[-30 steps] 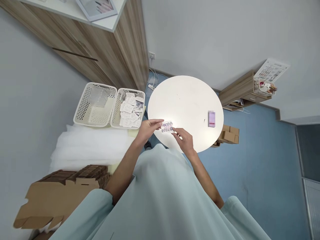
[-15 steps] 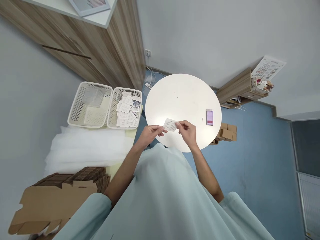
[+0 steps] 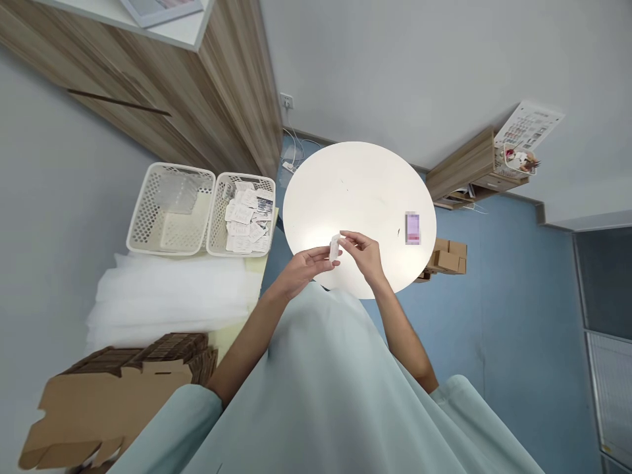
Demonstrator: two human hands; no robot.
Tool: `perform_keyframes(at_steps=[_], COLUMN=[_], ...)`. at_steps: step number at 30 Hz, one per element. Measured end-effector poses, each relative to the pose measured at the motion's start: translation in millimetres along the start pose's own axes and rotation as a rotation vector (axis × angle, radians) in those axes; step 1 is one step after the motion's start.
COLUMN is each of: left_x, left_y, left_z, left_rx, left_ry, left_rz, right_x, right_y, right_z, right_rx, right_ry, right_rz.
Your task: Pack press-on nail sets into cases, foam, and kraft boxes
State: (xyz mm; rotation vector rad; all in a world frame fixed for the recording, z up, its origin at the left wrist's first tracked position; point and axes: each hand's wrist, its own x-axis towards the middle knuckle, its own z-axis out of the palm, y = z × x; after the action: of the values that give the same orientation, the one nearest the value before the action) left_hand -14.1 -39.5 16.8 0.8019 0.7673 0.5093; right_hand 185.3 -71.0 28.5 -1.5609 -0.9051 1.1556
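Observation:
Between my hands, over the near part of the round white table point(image 3: 360, 178), is a small white packet point(image 3: 334, 248). It appears narrow, as if folded or seen edge-on; I cannot tell which. My right hand point(image 3: 363, 255) pinches its upper end between thumb and fingertips. My left hand point(image 3: 307, 268) holds its lower part from the other side, fingers close together and pointing right. Similar flat white printed packets point(image 3: 241, 214) fill the right-hand plastic basket to my left.
Beside that filled basket point(image 3: 211, 230) stands another white basket point(image 3: 190, 252) with clear plastic inside. White sheeting point(image 3: 168, 293) and flattened brown cartons point(image 3: 113, 401) lie nearer on my left. A pixelated purple phone-like item point(image 3: 413, 228) rests at the table's right. Brown boxes point(image 3: 449, 257) stand beyond.
The packet has gone from lying flat, printed face showing, to a narrow upright shape. My hands have come closer together. The view has shifted slightly.

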Motion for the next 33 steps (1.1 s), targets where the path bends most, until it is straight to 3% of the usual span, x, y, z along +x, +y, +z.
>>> perform_keyframes(at_steps=[2, 6, 10, 16, 23, 29, 33], left_x=[3.3, 10.2, 13.6, 9.6, 5.8, 10.4, 12.1], left_y=[-2.0, -9.1, -14.1, -6.6, -4.3, -11.7, -16.4], left_z=[1.5, 2.0, 3.0, -1.0, -4.7, -8.8, -7.0], left_rx=[0.071, 0.248, 0.328, 0.191, 0.1, -0.144, -0.287], left_ry=[0.122, 0.309, 0.387, 0.387, 0.321, 0.272, 0.169], left_rz=[0.02, 0.043, 0.13, 0.18, 0.128, 0.007, -0.098], right_x=[-1.3, -5.5, -4.1, 2.7, 0.8, -1.4, -9.7], right_y=[-0.7, -1.6, 1.3, -0.3, 3.0, -0.9, -11.2], right_z=[2.0, 7.1, 8.0, -9.6, -18.3, -15.7, -2.8], right_rx=[-0.061, -0.131, -0.182, -0.065, 0.008, -0.048, -0.169], right_ry=[0.069, 0.073, 0.117, 0.081, 0.001, -0.211, -0.222], right_rz=[0.0, -0.013, -0.018, 0.031, 0.042, -0.234, -0.3])
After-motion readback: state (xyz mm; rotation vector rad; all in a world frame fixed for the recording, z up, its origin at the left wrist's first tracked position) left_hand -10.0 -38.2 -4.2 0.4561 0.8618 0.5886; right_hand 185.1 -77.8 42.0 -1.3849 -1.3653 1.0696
